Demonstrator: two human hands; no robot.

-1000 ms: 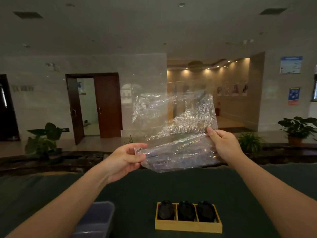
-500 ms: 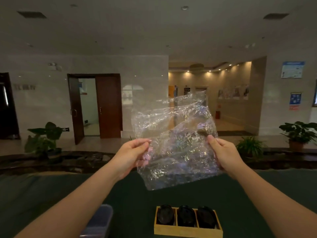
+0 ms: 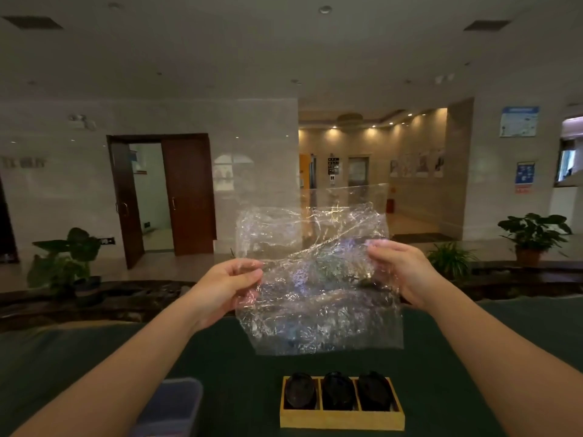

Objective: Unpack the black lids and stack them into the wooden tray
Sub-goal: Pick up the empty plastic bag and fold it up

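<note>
I hold a crumpled clear plastic bag (image 3: 318,279) up in the air in front of me, spread out between both hands. My left hand (image 3: 225,287) pinches its left edge, and my right hand (image 3: 400,269) pinches its right edge. The bag looks empty. Below it, on the dark green table, stands the wooden tray (image 3: 342,419) with three compartments. Black lids (image 3: 339,391) stand on edge in each compartment.
A translucent bluish plastic box (image 3: 172,405) sits on the green table (image 3: 246,367) left of the tray, near my left forearm. Beyond the table's far edge are potted plants (image 3: 72,253) and an open lobby.
Both hands have shifted on the bag and pulled it wider and flatter; the bag now hangs lower and squarer. My view has tilted slightly upward.
</note>
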